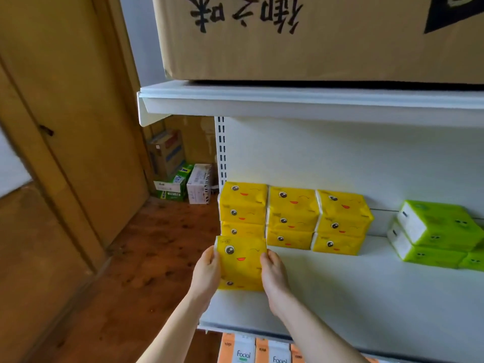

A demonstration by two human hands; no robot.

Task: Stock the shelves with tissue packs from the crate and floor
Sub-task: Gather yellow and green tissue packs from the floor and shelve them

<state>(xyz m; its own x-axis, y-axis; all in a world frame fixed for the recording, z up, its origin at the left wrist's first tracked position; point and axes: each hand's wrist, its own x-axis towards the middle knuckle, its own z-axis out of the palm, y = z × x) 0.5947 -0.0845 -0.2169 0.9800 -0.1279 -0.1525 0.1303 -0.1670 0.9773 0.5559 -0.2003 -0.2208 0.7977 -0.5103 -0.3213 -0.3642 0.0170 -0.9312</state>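
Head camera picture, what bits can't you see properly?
Head view:
- Cardboard box: top edge cuts its printed writing.
- Green tissue packs: right edge cuts them off.
- Facial packs: bottom edge cuts them off.
- Bottom of leftmost yellow stack: hidden behind held yellow pack.
- Floor boxes: labels too small.

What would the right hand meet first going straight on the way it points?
The right hand would likely meet the middle stack of yellow packs first, though depth is unclear.

A cardboard box (314, 53) sits overhead; cartons (180, 176) stand near a door (78, 121).
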